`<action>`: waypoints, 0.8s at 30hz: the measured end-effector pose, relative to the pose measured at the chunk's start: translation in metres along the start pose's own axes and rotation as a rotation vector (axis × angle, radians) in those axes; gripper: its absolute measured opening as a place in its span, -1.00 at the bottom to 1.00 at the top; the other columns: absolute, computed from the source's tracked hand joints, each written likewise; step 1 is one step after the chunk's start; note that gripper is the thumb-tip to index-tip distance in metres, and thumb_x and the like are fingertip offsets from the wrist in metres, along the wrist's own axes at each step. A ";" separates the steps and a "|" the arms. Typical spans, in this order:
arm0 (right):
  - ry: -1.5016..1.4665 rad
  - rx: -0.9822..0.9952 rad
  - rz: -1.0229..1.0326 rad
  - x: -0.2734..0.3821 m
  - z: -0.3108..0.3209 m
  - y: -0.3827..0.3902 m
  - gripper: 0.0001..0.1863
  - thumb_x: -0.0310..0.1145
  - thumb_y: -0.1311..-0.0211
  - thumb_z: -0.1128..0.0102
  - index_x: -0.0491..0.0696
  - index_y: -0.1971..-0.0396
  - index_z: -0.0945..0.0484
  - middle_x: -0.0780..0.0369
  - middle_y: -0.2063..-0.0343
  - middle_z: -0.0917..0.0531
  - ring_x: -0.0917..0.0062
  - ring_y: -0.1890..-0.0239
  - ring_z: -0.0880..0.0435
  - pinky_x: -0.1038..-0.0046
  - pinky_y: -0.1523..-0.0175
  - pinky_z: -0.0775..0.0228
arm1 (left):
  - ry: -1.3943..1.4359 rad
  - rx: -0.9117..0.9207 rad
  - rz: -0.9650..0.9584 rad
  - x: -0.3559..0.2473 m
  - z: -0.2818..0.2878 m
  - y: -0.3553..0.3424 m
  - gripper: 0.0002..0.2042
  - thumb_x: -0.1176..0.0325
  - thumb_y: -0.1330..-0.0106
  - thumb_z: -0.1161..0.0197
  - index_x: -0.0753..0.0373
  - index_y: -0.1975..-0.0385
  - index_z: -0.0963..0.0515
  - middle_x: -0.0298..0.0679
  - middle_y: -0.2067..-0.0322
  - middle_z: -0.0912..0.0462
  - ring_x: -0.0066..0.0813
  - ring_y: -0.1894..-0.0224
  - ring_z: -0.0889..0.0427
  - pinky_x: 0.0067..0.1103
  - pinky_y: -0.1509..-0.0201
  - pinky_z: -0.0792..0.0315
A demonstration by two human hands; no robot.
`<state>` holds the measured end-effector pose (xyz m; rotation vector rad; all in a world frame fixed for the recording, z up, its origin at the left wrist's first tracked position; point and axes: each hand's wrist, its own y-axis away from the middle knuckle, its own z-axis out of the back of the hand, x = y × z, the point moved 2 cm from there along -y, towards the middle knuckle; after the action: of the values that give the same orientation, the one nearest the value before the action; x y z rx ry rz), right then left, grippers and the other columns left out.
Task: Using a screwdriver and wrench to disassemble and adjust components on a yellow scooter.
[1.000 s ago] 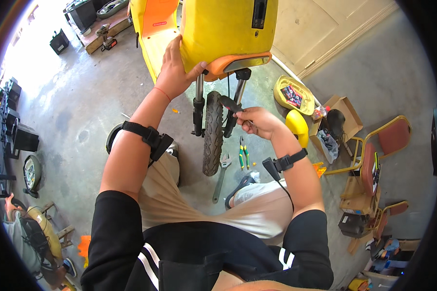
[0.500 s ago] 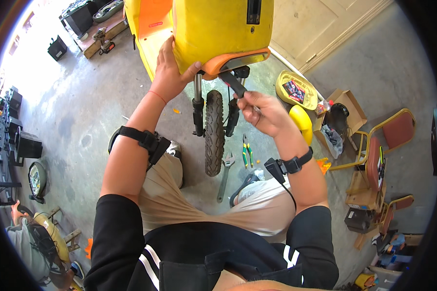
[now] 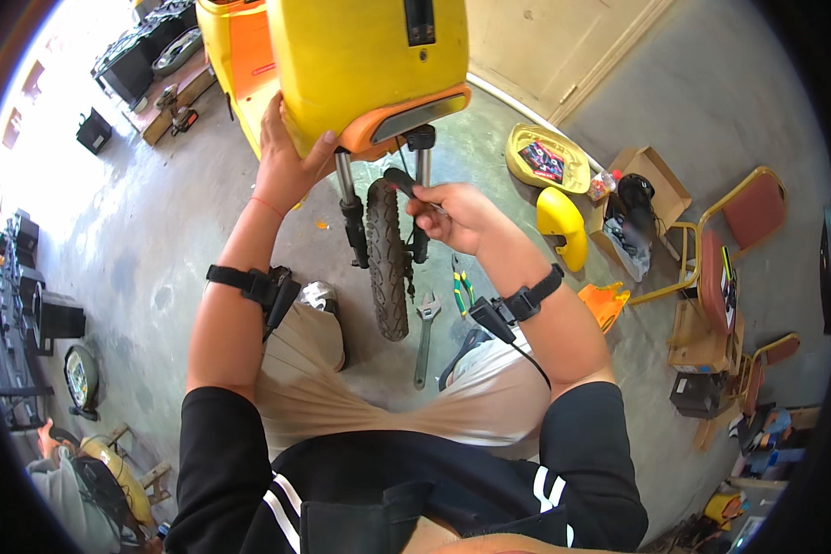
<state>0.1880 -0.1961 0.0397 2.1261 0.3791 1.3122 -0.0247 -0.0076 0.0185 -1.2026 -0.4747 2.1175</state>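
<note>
My left hand lies against the lower corner of a yellow scooter body, fingers stretched up its side and thumb spread below. An orange-rimmed light strip runs along the body's bottom edge. My right hand is closed around a black-handled tool, whose exact kind is unclear. The tool's black end reaches over the top of the front tire, between the fork legs; I cannot tell whether it touches. On the floor near the wheel lie an adjustable wrench and green-handled pliers.
To the right are a yellow tub, a yellow fender, an orange part, an open cardboard box and a red chair. A cordless drill stands at far left. Another person is at lower left.
My right hand has come down and left with the black-handled tool, from under the light strip to the tire's top. My left hand stays against the body; the view has shifted.
</note>
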 end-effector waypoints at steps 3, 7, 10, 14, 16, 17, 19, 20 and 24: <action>-0.025 0.240 0.162 0.003 0.002 0.001 -0.80 -0.31 -0.54 -0.12 -0.14 0.08 -0.54 0.14 0.28 -0.73 0.55 0.47 -0.65 0.54 0.42 -0.37 | -0.006 -0.002 0.029 -0.004 -0.001 0.001 -0.04 -0.02 -0.33 -0.40 0.43 -0.49 0.04 0.25 -0.38 -0.18 0.18 -0.46 -0.19 -0.16 -0.54 -0.14; 0.115 0.151 0.100 0.012 0.021 0.006 -0.78 -0.32 -0.53 -0.12 -0.19 0.08 -0.54 0.07 0.25 -0.76 0.49 0.47 -0.68 0.51 0.45 -0.36 | -0.044 -0.053 -0.036 -0.014 -0.004 0.002 0.00 -0.03 -0.31 -0.42 0.45 -0.49 0.07 0.26 -0.38 -0.13 0.19 -0.48 -0.13 -0.14 -0.55 -0.10; 0.281 0.108 0.128 0.032 0.057 0.020 -0.73 -0.30 -0.51 -0.14 -0.23 0.05 -0.55 0.06 0.26 -0.78 0.47 0.47 -0.71 0.51 0.47 -0.40 | -0.031 -0.067 -0.053 -0.021 -0.008 0.002 0.09 -0.06 -0.25 -0.46 0.46 -0.51 0.13 0.26 -0.43 -0.04 0.21 -0.51 -0.07 -0.16 -0.57 -0.05; 0.270 -0.042 0.210 0.046 0.114 0.025 -0.79 -0.28 -0.54 -0.11 -0.14 0.08 -0.52 0.13 0.28 -0.78 0.57 0.51 -0.72 0.61 0.54 -0.40 | -0.047 -0.048 -0.028 -0.025 -0.014 0.002 0.24 -0.12 -0.15 -0.53 0.50 -0.51 0.25 0.29 -0.47 0.07 0.24 -0.54 0.03 -0.16 -0.60 0.01; 0.232 -0.081 0.227 0.043 0.131 0.012 -0.82 -0.30 -0.57 -0.07 -0.10 0.11 -0.53 0.16 0.20 -0.79 0.60 0.44 -0.73 0.59 0.44 -0.45 | -0.090 -0.030 -0.048 -0.029 -0.015 0.002 0.31 -0.13 -0.09 -0.57 0.52 -0.51 0.29 0.29 -0.49 0.11 0.25 -0.56 0.06 -0.17 -0.61 0.03; 0.196 -0.099 0.233 0.039 0.135 0.004 -0.81 -0.29 -0.57 -0.06 -0.10 0.10 -0.53 0.16 0.18 -0.80 0.61 0.41 -0.73 0.58 0.41 -0.46 | -0.087 -0.028 -0.034 -0.030 -0.015 0.002 0.33 -0.13 -0.07 -0.59 0.52 -0.51 0.30 0.30 -0.48 0.10 0.25 -0.55 0.05 -0.18 -0.61 0.02; 0.119 -0.096 0.196 0.033 0.142 -0.012 -0.81 -0.32 -0.58 -0.02 -0.11 0.05 -0.52 0.16 0.09 -0.79 0.62 0.33 -0.72 0.55 0.31 -0.48 | -0.086 -0.019 -0.013 -0.034 -0.014 0.001 0.38 -0.12 -0.02 -0.63 0.53 -0.51 0.32 0.30 -0.47 0.09 0.24 -0.55 0.03 -0.19 -0.61 0.00; 0.104 -0.129 0.167 0.032 0.143 -0.020 -0.80 -0.33 -0.57 0.00 -0.12 0.04 -0.53 0.16 0.08 -0.79 0.59 0.32 -0.73 0.52 0.30 -0.49 | -0.088 -0.016 -0.005 -0.036 -0.013 0.001 0.38 -0.11 0.00 -0.64 0.53 -0.51 0.32 0.29 -0.47 0.08 0.23 -0.54 0.01 -0.20 -0.61 -0.01; 0.068 -0.207 0.079 0.036 0.135 -0.036 -0.77 -0.37 -0.55 0.05 -0.12 -0.01 -0.53 0.16 0.09 -0.80 0.53 0.31 -0.75 0.47 0.29 -0.49 | -0.130 -0.007 0.002 -0.040 -0.010 0.000 0.40 -0.07 0.04 -0.68 0.53 -0.52 0.30 0.28 -0.45 0.04 0.21 -0.52 -0.05 -0.21 -0.58 -0.08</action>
<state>0.3263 -0.1959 -0.0020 1.9449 0.1797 1.4070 -0.0014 -0.0349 0.0384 -1.0741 -0.5385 2.2063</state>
